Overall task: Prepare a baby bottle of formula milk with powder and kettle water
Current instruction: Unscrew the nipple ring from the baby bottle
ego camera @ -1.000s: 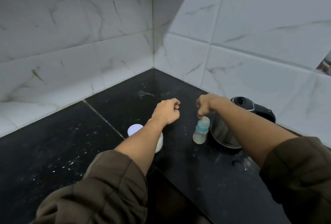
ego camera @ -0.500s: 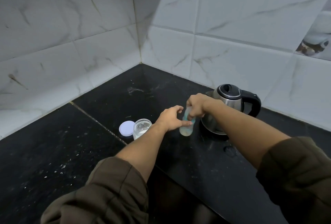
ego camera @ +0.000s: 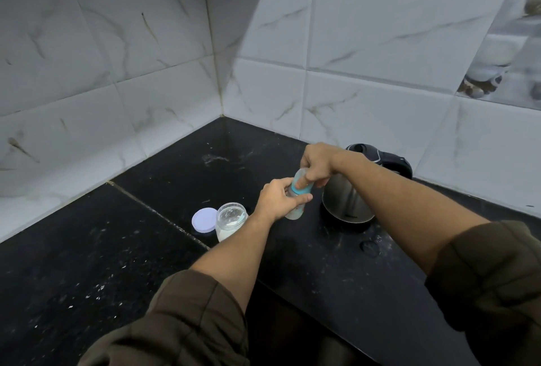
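Note:
A small clear baby bottle [ego camera: 295, 213] with a blue collar stands tilted on the black counter [ego camera: 322, 272]. My left hand [ego camera: 278, 200] grips its body from the left. My right hand [ego camera: 317, 165] closes on its blue-ringed cap at the top. Left of the bottle stands an open glass jar [ego camera: 229, 222] with white powder inside, and its white lid [ego camera: 205, 220] lies flat beside it. A steel kettle [ego camera: 348, 201] with a black lid and handle stands just right of the bottle, partly behind my right forearm.
White marble-look tiles [ego camera: 131, 72] form the corner behind the counter. White specks of powder dust the dark counter at the left front. The counter's front edge drops away between my arms.
My left hand has moved in from a loose fist above the jar and taken hold of the bottle's body. The right hand has stayed on the cap. The camera has shifted.

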